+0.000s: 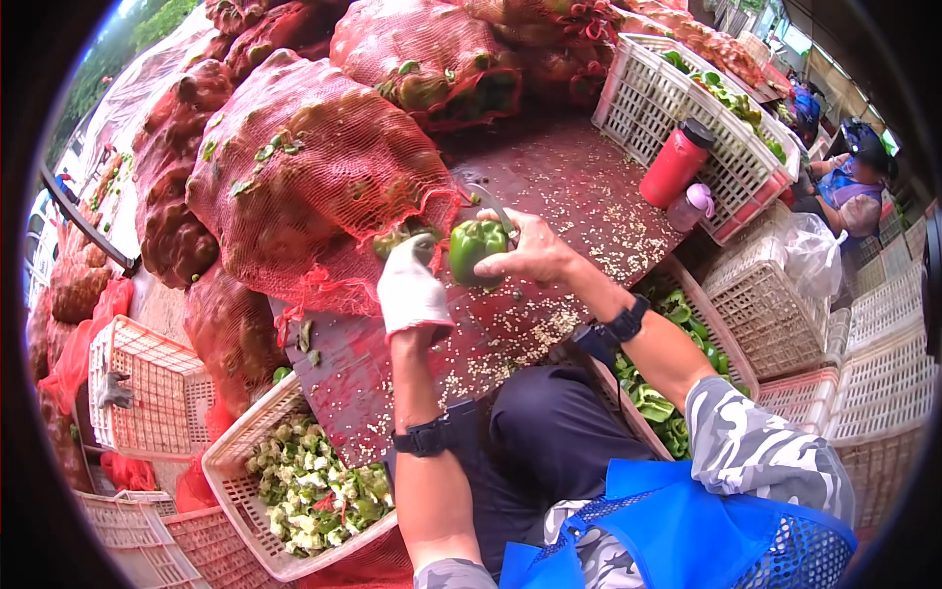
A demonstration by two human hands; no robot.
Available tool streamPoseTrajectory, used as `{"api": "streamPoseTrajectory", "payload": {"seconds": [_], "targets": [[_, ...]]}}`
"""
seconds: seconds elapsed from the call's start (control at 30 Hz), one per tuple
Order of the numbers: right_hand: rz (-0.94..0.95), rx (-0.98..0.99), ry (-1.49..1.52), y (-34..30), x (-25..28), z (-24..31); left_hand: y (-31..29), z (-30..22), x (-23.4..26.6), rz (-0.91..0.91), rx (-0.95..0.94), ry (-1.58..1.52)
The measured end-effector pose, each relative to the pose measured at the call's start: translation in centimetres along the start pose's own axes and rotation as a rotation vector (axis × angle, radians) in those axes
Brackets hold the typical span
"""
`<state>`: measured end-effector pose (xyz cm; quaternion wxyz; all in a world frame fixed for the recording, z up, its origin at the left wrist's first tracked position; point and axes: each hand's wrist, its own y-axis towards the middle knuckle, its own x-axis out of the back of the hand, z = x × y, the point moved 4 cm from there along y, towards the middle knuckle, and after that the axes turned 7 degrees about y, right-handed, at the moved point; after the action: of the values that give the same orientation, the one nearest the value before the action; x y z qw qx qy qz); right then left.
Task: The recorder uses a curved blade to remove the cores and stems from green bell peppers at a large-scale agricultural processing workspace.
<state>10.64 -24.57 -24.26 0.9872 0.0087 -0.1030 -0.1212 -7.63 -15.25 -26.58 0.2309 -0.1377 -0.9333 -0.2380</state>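
A whole green bell pepper (478, 252) is in my right hand (535, 251), with the thumb along its near side. A thin curved metal blade (497, 209) rises beside the pepper at the same hand's fingers; its handle is hidden. In a white glove, my left hand (412, 287) is at the open mouth of a red mesh sack (314, 167). Its fingers are bent together against a dull green pepper (392, 239) there; what they grip is partly hidden. Pale seeds are scattered over the dark red tabletop (549, 167) under both hands.
Cut green peppers fill a crate (677, 334) by my right forearm. A crate (228, 469) of pale green cores stands lower left. A red bottle (677, 162) and small pink-capped bottle (692, 206) are near a pepper crate (628, 88). Another person (849, 191) sits far right.
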Motion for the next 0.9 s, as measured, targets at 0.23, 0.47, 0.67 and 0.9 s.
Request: {"api": "streamPoseTrajectory", "payload": {"seconds": [0.23,0.47,0.67,0.9], "targets": [[-0.037,0.259,-0.224,-3.6,-1.1,6.0,-2.3,-0.9,-4.9,0.190,0.134,-0.542],[-0.115,0.376,-0.224,-4.7,-1.2,6.1,-2.3,-2.3,-3.4,0.208,0.307,-0.846],[-0.054,0.077,-0.201,-7.1,-0.7,7.9,-1.1,-0.9,-0.4,-0.013,0.493,-0.905],[0.056,0.706,-0.720,-5.8,-2.4,3.7,-1.4,-0.5,-1.4,0.084,0.383,-0.758]]}}
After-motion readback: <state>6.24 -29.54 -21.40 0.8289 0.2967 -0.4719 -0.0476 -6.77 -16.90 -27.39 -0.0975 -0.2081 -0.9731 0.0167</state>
